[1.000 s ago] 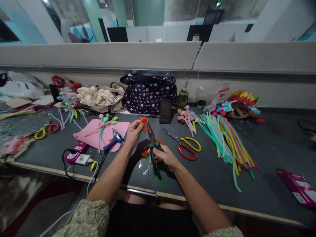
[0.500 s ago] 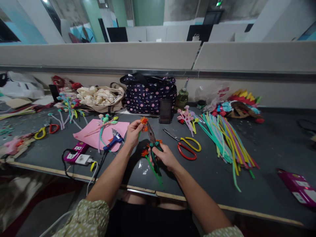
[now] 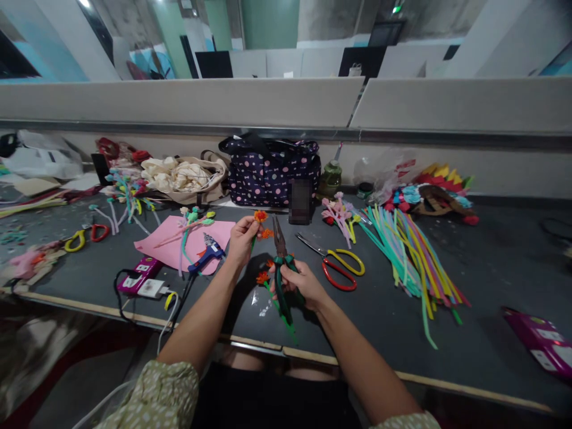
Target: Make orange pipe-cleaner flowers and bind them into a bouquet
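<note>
Now that the right grip [image 3: 302, 282] holds green-handled metal pliers [image 3: 279, 243] farther aside, the left grip [image 3: 242, 239] alone pinches a fuzzy orange flower [image 3: 260, 215].

A low off-white partition [image 3: 179, 102] backs the dark grey worktop [image 3: 496, 256], with mottled grey walls [image 3: 328, 21] and a small green light [image 3: 397, 9] beyond.

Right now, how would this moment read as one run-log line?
left hand: holds orange flower | right hand: holds green-handled pliers | nearby: scissors right of pliers, blue glue gun partly on pink sheet
</note>
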A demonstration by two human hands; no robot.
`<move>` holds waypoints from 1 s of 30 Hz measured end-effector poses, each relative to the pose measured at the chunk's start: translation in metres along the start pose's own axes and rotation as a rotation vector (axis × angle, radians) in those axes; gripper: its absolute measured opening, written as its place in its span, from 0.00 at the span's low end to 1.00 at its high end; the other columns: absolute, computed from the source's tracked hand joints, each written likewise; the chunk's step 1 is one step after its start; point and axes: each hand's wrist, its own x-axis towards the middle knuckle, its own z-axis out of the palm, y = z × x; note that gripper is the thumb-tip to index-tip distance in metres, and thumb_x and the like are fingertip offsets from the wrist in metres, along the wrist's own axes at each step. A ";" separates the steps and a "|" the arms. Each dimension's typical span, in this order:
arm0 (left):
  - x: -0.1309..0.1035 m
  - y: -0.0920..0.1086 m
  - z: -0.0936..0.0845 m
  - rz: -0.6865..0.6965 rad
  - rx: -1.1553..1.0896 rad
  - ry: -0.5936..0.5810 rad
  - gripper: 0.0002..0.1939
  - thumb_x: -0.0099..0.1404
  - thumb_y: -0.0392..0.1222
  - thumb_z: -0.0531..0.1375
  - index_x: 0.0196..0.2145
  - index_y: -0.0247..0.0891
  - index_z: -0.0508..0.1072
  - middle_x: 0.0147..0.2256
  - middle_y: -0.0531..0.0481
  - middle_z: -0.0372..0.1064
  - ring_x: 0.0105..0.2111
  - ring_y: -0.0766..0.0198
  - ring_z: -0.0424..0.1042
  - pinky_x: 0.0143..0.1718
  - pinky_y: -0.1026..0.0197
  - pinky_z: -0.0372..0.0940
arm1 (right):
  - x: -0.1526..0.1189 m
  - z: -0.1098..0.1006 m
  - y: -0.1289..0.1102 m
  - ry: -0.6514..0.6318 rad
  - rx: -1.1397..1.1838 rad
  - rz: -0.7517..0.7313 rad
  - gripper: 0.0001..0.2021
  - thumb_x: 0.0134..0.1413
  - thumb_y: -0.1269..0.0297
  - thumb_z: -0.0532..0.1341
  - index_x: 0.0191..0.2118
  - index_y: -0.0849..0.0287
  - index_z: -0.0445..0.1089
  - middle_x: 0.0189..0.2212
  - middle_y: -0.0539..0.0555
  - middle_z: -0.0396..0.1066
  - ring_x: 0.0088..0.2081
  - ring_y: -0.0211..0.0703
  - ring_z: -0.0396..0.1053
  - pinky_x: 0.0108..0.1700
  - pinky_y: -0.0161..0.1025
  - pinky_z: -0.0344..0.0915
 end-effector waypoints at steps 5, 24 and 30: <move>-0.002 0.003 0.001 -0.035 -0.011 -0.014 0.14 0.53 0.46 0.68 0.32 0.36 0.70 0.23 0.54 0.67 0.18 0.73 0.63 0.17 0.70 0.56 | -0.001 0.000 -0.002 -0.043 0.082 0.035 0.19 0.48 0.51 0.66 0.37 0.63 0.70 0.18 0.46 0.61 0.25 0.45 0.73 0.27 0.44 0.73; -0.001 -0.001 0.001 0.031 -0.017 -0.019 0.14 0.51 0.46 0.69 0.30 0.35 0.73 0.21 0.55 0.67 0.18 0.73 0.62 0.19 0.69 0.57 | -0.002 0.000 0.004 -0.121 0.075 0.090 0.19 0.50 0.51 0.65 0.39 0.63 0.69 0.19 0.45 0.59 0.27 0.46 0.73 0.28 0.43 0.74; 0.000 -0.003 0.000 0.024 -0.021 -0.026 0.14 0.51 0.46 0.69 0.30 0.35 0.72 0.22 0.54 0.68 0.18 0.73 0.62 0.18 0.69 0.58 | -0.002 0.000 0.004 -0.114 0.075 0.106 0.19 0.50 0.51 0.65 0.39 0.64 0.69 0.19 0.45 0.60 0.26 0.45 0.73 0.27 0.43 0.73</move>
